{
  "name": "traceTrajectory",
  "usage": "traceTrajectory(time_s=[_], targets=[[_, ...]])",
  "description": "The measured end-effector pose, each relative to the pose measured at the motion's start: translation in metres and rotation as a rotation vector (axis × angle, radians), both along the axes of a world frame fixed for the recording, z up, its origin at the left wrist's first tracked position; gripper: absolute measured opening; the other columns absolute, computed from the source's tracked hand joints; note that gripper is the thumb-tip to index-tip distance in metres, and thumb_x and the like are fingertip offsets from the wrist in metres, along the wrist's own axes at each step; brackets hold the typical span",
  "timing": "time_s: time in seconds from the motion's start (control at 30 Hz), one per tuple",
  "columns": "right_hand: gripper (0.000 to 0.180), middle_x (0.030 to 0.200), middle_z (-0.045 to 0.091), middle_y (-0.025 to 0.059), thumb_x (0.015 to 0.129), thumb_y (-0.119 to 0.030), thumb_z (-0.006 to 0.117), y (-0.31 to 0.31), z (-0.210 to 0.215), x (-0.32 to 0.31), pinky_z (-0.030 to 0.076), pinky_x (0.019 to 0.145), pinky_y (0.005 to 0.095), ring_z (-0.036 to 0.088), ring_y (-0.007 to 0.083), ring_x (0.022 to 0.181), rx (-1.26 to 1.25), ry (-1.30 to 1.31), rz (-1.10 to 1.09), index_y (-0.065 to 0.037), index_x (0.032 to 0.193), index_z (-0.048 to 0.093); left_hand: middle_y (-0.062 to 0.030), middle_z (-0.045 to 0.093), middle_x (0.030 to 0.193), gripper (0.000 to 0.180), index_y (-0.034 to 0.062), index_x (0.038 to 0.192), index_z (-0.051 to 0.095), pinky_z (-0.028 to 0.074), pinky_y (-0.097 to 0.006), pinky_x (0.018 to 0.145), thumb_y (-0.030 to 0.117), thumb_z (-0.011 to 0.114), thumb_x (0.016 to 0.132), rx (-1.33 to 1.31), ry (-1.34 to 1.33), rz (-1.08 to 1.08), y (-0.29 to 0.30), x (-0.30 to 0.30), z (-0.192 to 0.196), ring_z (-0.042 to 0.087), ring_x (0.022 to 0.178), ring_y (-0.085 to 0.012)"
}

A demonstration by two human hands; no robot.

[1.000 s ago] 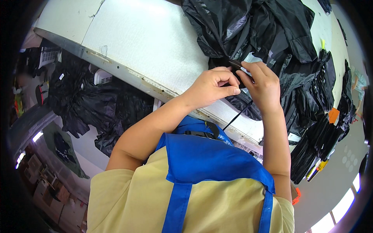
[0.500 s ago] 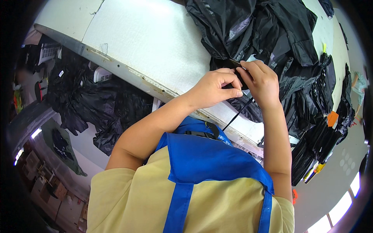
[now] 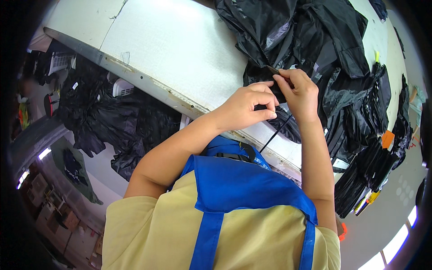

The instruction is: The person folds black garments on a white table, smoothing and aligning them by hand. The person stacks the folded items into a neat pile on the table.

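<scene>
A black, shiny garment (image 3: 310, 31) with a zipper lies crumpled on the white work table, under and beyond both my hands. My right hand (image 3: 300, 94) pinches a thin, dark, pointed tool (image 3: 272, 69) between thumb and fingers; its tip sticks out to the left over the fabric. To its left is my left hand (image 3: 249, 105), fingers curled and thumb drawn in toward the index finger. Whatever lies in that pinch is too small or hidden to name. A thin black cord (image 3: 276, 133) slants from below my right hand toward the blue apron (image 3: 252, 180).
The white table (image 3: 166, 45) has a metal front edge (image 3: 148, 78). More black garments (image 3: 121, 112) hang over something below it on the left. Stacked black pieces (image 3: 369, 171) with an orange tag (image 3: 387, 139) lie at right. Another person's arm (image 3: 415, 117) shows at the far right.
My left hand has shifted slightly left and down, its thumb and index now a little further from my right hand. My right hand has moved slightly left, still pinching the dark tool.
</scene>
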State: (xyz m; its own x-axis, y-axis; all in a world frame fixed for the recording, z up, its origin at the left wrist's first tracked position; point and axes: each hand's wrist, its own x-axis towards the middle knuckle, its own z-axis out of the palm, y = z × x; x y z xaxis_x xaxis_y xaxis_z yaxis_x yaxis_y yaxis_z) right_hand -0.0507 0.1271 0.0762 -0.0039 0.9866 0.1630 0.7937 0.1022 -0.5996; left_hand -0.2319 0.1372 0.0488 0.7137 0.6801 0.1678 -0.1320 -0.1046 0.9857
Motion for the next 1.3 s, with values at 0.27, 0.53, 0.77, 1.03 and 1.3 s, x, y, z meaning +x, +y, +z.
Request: traceTrajectory(time_s=[0.27, 0.53, 0.77, 1.03, 1.3], targets=[[0.017, 0.074, 0.061, 0.0087, 0.074, -0.011, 0.073, -0.015, 0.008, 0.001, 0.049, 0.051, 0.0299, 0.061, 0.0215, 0.060, 0.050, -0.051, 0.042, -0.004, 0.087, 0.065, -0.0073, 0.063, 0.104, 0.010, 0.0057, 0.076, 0.063, 0.034, -0.045, 0.105, 0.012, 0.071, 0.078, 0.026, 0.014, -0.014, 0.004, -0.021, 0.005, 0.043, 0.126, -0.0377], [0.018, 0.076, 0.062, 0.0077, 0.074, -0.011, 0.074, -0.015, 0.014, -0.002, 0.049, 0.052, 0.0300, 0.062, 0.0213, 0.061, 0.099, -0.157, 0.075, -0.004, 0.088, 0.065, -0.0077, 0.063, 0.101, 0.011, 0.0056, 0.075, 0.063, 0.031, -0.045, 0.107, 0.013, 0.071, 0.078, -0.006, -0.007, -0.065, -0.001, -0.012, 0.001, 0.045, 0.123, -0.0360], [0.018, 0.079, 0.064, 0.0085, 0.074, -0.010, 0.073, -0.004, 0.009, -0.004, 0.050, 0.057, 0.0307, 0.063, 0.0226, 0.065, 0.137, -0.148, 0.117, -0.004, 0.089, 0.065, -0.0065, 0.063, 0.098, 0.010, 0.0076, 0.074, 0.062, 0.029, -0.048, 0.108, 0.012, 0.071, 0.076, -0.011, 0.004, -0.084, -0.004, -0.008, 0.005, 0.044, 0.124, -0.0323], [0.053, 0.079, 0.060, 0.0100, 0.063, -0.021, 0.081, -0.001, -0.007, -0.009, 0.051, 0.069, 0.0320, 0.060, 0.0232, 0.068, -0.261, 0.098, -0.189, 0.001, 0.105, 0.057, -0.0098, 0.063, 0.099, 0.033, 0.0069, 0.064, 0.065, 0.036, -0.048, 0.101, 0.034, 0.064, 0.082, 0.301, 0.745, -0.580, -0.005, -0.055, 0.041, 0.054, 0.110, -0.0286], [0.031, 0.080, 0.062, 0.0011, 0.079, -0.001, 0.066, -0.019, -0.007, -0.009, 0.041, 0.067, 0.0180, 0.054, 0.0043, 0.072, -0.374, 0.965, -0.298, 0.000, 0.107, 0.053, -0.0071, 0.057, 0.122, 0.060, 0.0126, 0.126, 0.046, 0.019, -0.049, 0.113, 0.019, 0.072, 0.073, 0.824, 0.473, 0.287, 0.072, -0.005, 0.007, 0.033, 0.135, -0.0276]])
